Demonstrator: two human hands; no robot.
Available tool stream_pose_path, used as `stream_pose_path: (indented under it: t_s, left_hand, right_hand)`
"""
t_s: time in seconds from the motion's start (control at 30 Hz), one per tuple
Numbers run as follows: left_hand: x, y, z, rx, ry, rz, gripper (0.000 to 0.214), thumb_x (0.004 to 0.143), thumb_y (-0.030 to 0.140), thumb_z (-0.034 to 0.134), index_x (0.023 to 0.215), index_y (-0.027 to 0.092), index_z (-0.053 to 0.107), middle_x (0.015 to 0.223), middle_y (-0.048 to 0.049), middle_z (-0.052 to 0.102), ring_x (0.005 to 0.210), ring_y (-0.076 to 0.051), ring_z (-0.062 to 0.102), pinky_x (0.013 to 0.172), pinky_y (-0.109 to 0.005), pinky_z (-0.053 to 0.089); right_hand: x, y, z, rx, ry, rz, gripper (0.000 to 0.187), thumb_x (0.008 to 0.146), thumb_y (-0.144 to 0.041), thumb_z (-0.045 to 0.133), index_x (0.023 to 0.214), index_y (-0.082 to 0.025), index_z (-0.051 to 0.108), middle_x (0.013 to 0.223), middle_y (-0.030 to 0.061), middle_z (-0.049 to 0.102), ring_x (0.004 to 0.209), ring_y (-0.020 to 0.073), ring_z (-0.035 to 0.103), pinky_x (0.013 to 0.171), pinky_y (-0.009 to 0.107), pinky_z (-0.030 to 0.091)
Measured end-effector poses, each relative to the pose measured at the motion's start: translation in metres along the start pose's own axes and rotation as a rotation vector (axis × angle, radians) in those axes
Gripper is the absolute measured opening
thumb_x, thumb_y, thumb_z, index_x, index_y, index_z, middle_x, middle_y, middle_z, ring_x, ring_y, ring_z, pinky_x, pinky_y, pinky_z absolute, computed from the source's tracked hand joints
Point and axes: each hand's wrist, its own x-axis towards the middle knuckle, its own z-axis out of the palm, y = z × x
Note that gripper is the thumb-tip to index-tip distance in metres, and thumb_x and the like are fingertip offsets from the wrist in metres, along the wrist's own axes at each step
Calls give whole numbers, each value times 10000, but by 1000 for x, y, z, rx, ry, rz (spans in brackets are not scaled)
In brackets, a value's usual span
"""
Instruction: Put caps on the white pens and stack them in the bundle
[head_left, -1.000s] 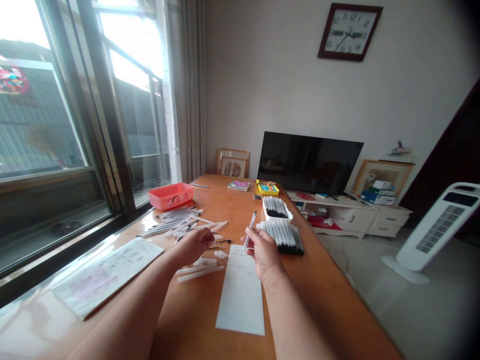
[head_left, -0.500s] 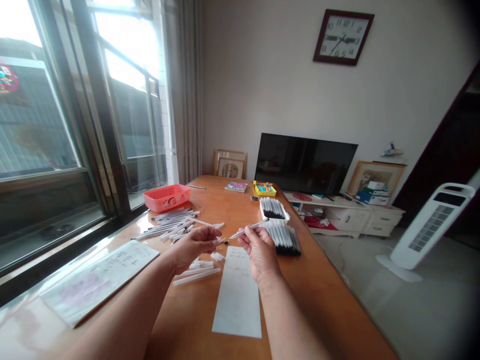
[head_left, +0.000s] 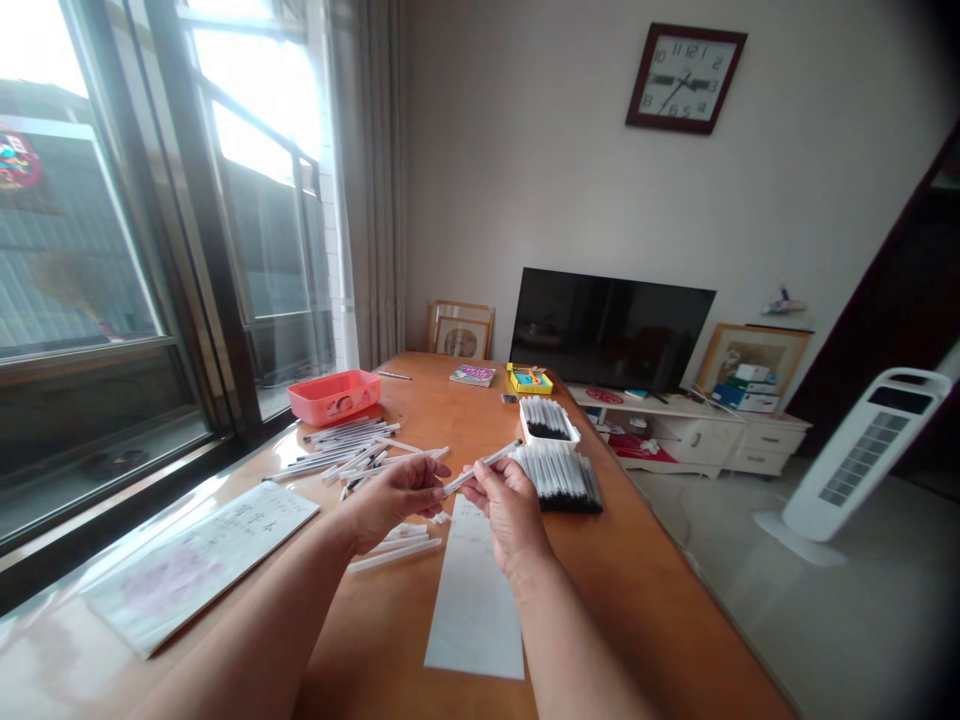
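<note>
One pale pen (head_left: 502,454) slants above the table (head_left: 622,610), pinched in the right hand (head_left: 508,498); the left hand (head_left: 399,492), fingers nearly closed, hides its left end, so its hold is unclear. Writing on the paper strip (head_left: 476,615) is illegible.

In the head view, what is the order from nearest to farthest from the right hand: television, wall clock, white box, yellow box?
1. White box: beyond the right hand, to its right.
2. Yellow box: far end of the table.
3. Television: beyond the table.
4. Wall clock: highest up.
</note>
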Motion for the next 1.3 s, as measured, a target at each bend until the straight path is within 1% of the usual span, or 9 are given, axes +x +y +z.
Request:
stream_pose_path:
  t_s: [0.07,0.17,0.27,0.33,0.47,0.57,0.87,1.0,1.3]
  left_hand:
    - [0,1,2,-3,27,4,425,727,375,860,1037,158,665,869,-31,662,730,-130,592,727,-287,473]
    - [-1,0,4,-13,56,-37,393,756,414,836,1003,155,673,858,-39,676,713,-129,599,717,-286,474]
    - [-1,-3,3,1,37,-111,366,819,480,769,911,139,674,816,-58,690,651,-122,590,667,-279,463]
    - [-1,-4,1,-13,23,-118,366,830,488,757,880,135,678,805,-65,698,631,-117,585,655,-276,461]
    - [-2,-2,-1,-82,21,-82,351,797,446,799,930,136,703,857,-72,717,675,-124,614,693,-276,475]
    - [-3,0,0,-68,36,-55,359,794,453,801,929,133,708,838,-71,716,664,-128,614,678,-277,473]
    - [-2,-2,4,40,66,38,408,801,521,765,914,134,700,788,-58,707,650,-145,618,677,-296,488]
    - [-2,-2,6,86,71,84,393,815,522,743,863,136,687,743,-41,687,639,-144,612,653,-285,479]
    - [-2,-4,10,27,87,96,362,823,483,740,849,124,698,763,-59,694,647,-148,611,669,-302,480]
  right_hand:
    - [-1,0,1,-8,-14,3,341,745,-413,845,893,-192,631,917,53,744,813,173,722,749,293,607]
    - [-2,0,1,12,-12,-6,336,740,-404,853,883,-193,633,923,45,740,841,167,717,796,301,607]
    - [-4,-2,2,36,-15,-17,324,739,-390,856,872,-197,632,918,39,738,881,173,712,847,320,598]
    - [-5,-3,3,28,-14,-23,327,740,-394,855,873,-196,631,911,40,740,883,181,713,845,330,593]
    - [-6,-5,3,-79,32,-63,340,758,-442,828,891,-188,646,827,33,734,773,174,701,731,301,570]
    - [-7,-6,3,-134,36,-100,333,781,-465,800,880,-182,654,772,35,730,717,170,685,682,291,553]
    - [-9,-6,3,-139,4,-113,338,782,-447,809,910,-170,664,802,39,743,765,189,720,748,322,583]
    - [-10,-4,3,-149,4,-139,349,785,-451,809,918,-164,660,816,42,744,796,205,728,755,334,584]
    - [-12,-5,4,-158,34,-152,381,758,-471,822,918,-158,675,822,58,748,803,214,717,744,337,557]
